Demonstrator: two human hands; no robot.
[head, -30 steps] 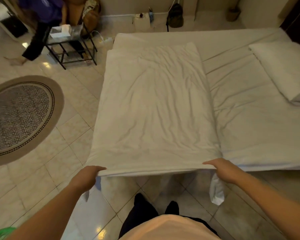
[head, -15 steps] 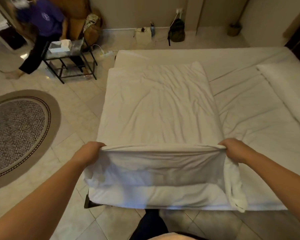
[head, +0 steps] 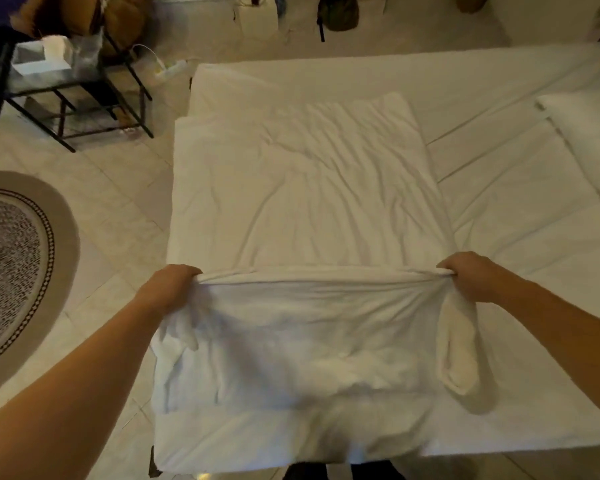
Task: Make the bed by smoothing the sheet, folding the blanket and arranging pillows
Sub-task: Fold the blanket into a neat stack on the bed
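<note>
A white blanket [head: 305, 188] lies folded lengthwise along the left side of the bed, over the white sheet [head: 520, 216]. My left hand [head: 168, 287] grips the blanket's near left corner and my right hand [head: 468, 277] grips its near right corner. Both hold the near edge raised above the bed, so the lifted part hangs down towards me and hides the blanket beneath. A white pillow [head: 589, 136] lies at the bed's right edge.
A round patterned rug [head: 18, 271] covers the tiled floor on the left. A black metal side table [head: 73, 88] with a white box stands at the back left. A dark backpack [head: 336, 12] and cables sit by the far wall.
Both hands have lifted the blanket's near edge off the bed's foot and carried it forward over the bed. The person at the back left has mostly left the view.
</note>
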